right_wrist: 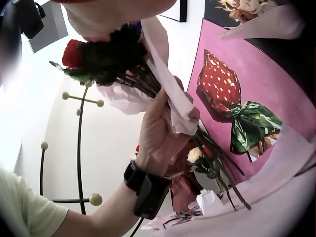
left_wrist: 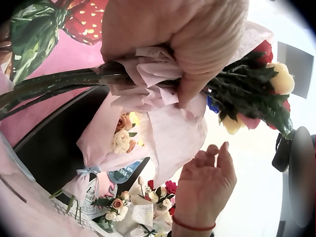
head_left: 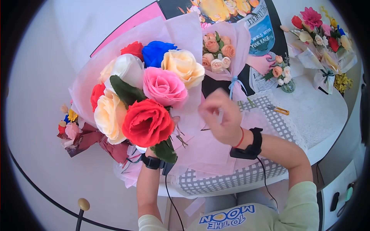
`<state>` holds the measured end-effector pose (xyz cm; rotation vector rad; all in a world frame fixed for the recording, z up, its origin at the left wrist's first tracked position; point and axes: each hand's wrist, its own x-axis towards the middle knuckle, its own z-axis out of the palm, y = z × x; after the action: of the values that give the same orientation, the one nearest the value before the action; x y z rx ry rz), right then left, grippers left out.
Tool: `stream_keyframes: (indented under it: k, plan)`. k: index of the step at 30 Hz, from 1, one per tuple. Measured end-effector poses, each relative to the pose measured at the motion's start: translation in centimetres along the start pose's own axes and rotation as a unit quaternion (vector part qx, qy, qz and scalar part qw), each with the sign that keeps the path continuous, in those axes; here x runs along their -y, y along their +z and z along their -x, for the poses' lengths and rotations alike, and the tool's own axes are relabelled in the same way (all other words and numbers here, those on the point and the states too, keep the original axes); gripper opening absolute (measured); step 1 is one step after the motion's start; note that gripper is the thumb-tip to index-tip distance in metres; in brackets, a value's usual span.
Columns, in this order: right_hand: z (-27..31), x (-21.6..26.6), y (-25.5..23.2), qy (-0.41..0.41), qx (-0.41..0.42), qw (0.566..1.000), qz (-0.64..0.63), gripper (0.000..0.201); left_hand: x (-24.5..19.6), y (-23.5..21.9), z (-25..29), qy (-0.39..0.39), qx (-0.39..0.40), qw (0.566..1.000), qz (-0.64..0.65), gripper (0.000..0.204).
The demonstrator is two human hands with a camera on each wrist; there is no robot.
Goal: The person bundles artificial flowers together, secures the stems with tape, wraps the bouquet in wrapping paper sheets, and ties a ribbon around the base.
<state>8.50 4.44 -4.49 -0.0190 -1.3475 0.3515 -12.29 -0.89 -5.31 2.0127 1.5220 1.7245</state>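
My left hand [right_wrist: 160, 131] grips the stems of a large bouquet [head_left: 150, 121], its fingers wrapped around pink paper bunched there. The bouquet has red, cream, pink, white and blue roses with dark green leaves. Pale pink wrapping paper [head_left: 83, 82] spreads behind the blooms. In the left wrist view, bare stems [left_wrist: 49, 86] stick out below the hand. The flowers hide most of my left hand in the head view. To the right of the blooms, my right hand [head_left: 224, 120] is raised with nothing in it. Its fingers are loosely bent, palm showing in the left wrist view.
A small peach rose bouquet [head_left: 212, 46] in pink paper lies behind. A glass vase [head_left: 288, 86] of roses and a utility knife [head_left: 279, 110] are at the right. Beyond stands a mixed bouquet [head_left: 329, 65]. A maroon-wrapped bouquet [head_left: 86, 139] lies left. Pink sheets [head_left: 208, 154] cover the checked cloth [head_left: 208, 181].
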Motion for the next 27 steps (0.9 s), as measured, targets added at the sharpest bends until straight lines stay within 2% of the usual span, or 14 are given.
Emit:
stream_keyframes:
  k: [1,2,4,6,9,11,12,14,15,19,21,24,26,27]
  plan:
    - [0.2,0.7,-0.2,-0.004,0.075,0.997,-0.029,0.035,0.9,-0.5,-0.1,0.039,0.029,0.988,-0.148,0.04]
    - [0.4,1.2,-0.2,-0.009,0.149,0.987,-0.058,0.036,2.0,-0.7,-0.2,0.039,0.033,0.988,-0.147,0.04]
    - [0.5,1.4,1.0,-0.001,0.137,0.989,-0.059,0.038,4.0,-1.0,-0.4,0.007,0.024,1.0,-0.016,0.034]
    - [-0.5,2.4,1.1,0.183,0.196,0.959,-0.089,0.04,4.5,-1.1,-0.4,-0.005,0.026,1.0,0.002,0.033]
    - [-1.7,2.3,1.2,0.277,0.212,0.925,-0.15,0.042,2.8,-0.7,-0.4,-0.026,0.025,0.999,0.039,0.031]
    - [-2.0,1.7,1.7,0.3,0.199,0.916,-0.175,0.037,-0.9,0.1,0.1,-0.241,0.014,0.964,0.114,0.031]
    - [-2.0,1.5,1.8,0.323,0.188,0.906,-0.201,0.032,-0.2,-0.1,0.1,-0.242,0.014,0.964,0.114,0.031]
    - [-2.3,1.7,1.6,0.337,0.217,0.898,-0.183,0.024,1.8,-0.8,0.0,-0.042,0.023,0.999,0.006,0.031]
    - [-2.4,1.7,1.6,0.35,0.246,0.889,-0.164,0.019,2.3,-0.9,0.0,-0.043,0.022,0.999,0.006,0.031]
    - [-1.8,1.1,2.1,0.321,0.25,0.909,-0.091,0.015,2.4,-0.5,0.0,-0.048,0.019,0.997,0.061,0.033]
    - [-1.4,0.7,2.2,0.139,0.213,0.964,0.07,0.01,2.0,-0.2,0.0,-0.026,0.002,0.997,0.066,0.034]
    - [-0.9,0.7,2.6,0.16,0.204,0.963,0.07,0.008,1.9,0.0,0.2,0.016,-0.001,1.0,-0.006,0.035]
    - [-0.6,0.6,2.9,0.158,0.208,0.962,0.081,0.007,3.1,0.1,0.3,0.0,0.004,0.996,0.085,0.034]
    - [-0.5,0.5,3.0,0.156,0.21,0.961,0.093,0.007,3.6,-0.1,0.4,0.0,-0.008,1.0,-0.028,0.033]
